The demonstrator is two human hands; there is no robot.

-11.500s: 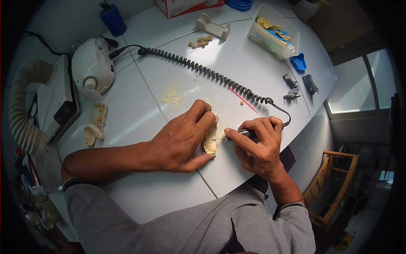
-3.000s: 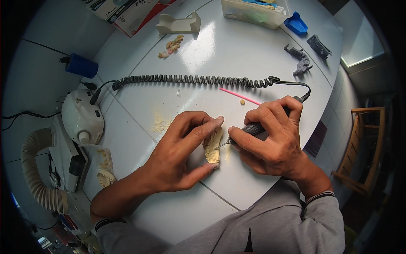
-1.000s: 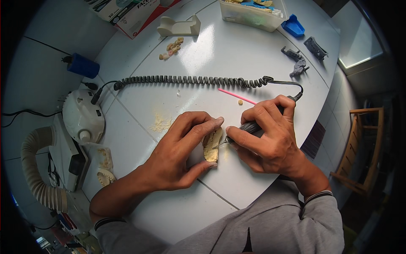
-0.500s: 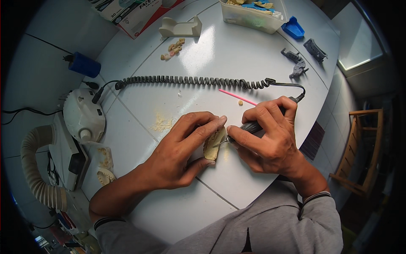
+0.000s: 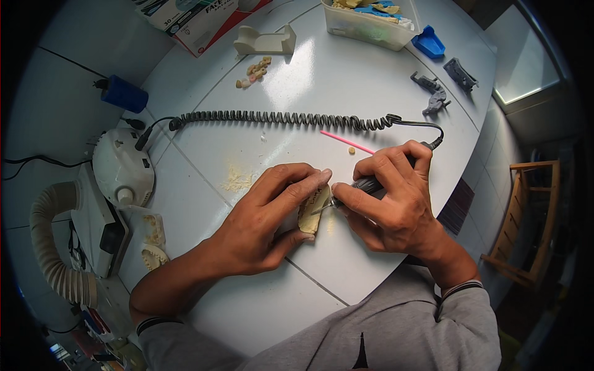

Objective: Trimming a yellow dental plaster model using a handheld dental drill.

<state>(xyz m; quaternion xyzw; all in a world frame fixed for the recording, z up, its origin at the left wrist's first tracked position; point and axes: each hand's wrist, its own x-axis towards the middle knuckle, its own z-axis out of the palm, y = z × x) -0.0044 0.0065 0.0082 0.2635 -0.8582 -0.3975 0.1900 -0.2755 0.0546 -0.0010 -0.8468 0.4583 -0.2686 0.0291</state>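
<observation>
My left hand (image 5: 263, 216) is closed on a pale yellow plaster dental model piece (image 5: 312, 216), with the fingers along its far end and the thumb at its near end. Dark handwriting marks its upper face. In my right hand (image 5: 399, 207), held like a pen, is a dark rotary handpiece (image 5: 369, 185). Its thin metal bur points left and meets the plaster's face; whether it is spinning cannot be told. A black coiled cord (image 5: 266, 117) runs from the handpiece across the table to a white control unit (image 5: 122, 167) on the left. Yellowish plaster shavings (image 5: 237, 179) lie beyond my left hand.
Two plaster dental casts (image 5: 154, 256) and a ribbed hose (image 5: 51, 247) are at left. Farther off stand a cream holder (image 5: 266, 42), small tooth-like pieces (image 5: 254, 72) and a plastic tub (image 5: 368, 28). Grey articulator parts (image 5: 436, 96) lie right; a pink stick (image 5: 346, 141) is nearer.
Both hands stay nearly in place, with the bur still at the plaster piece. The piece and the cord's right end show only a very slight shift.
</observation>
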